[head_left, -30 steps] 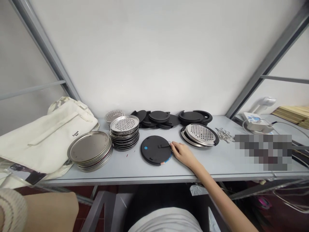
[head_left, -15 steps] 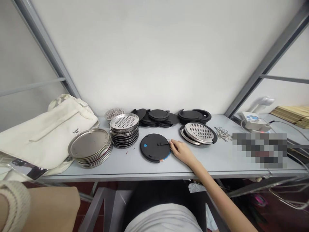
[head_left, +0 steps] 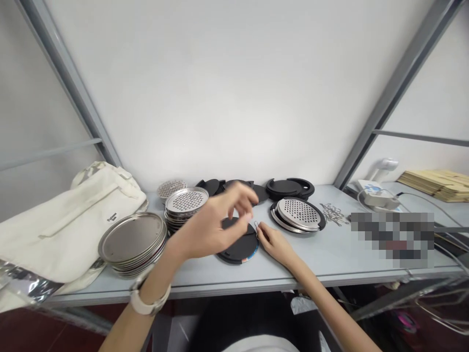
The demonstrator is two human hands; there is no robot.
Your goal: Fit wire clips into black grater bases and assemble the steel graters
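My right hand point(head_left: 275, 245) rests at the right edge of a round black plastic disc point(head_left: 239, 250), its thumb and forefinger pinching a small bent metal wire piece point(head_left: 256, 225). The disc lies flat near the table's front edge, with a blue and orange strip on its lower right rim. Above the disc hovers my left hand point(head_left: 210, 227), slightly blurred, its thumb apart from the curled fingers and nothing visible between them. It hides the disc's upper left part. Loose metal wire pieces point(head_left: 333, 214) lie in a heap to the right.
Stacked round metal plates point(head_left: 132, 238) and perforated metal discs point(head_left: 186, 201) stand left. Black round parts point(head_left: 287, 187) lie along the wall. Perforated grater plates point(head_left: 298, 213) sit right of centre. A white bag point(head_left: 73, 230) covers the left end; a white device point(head_left: 377, 193) stands right.
My left hand has come in from the lower left and is now over the black disc. My right hand stays at the disc's edge with the wire piece. The view has tilted up slightly.
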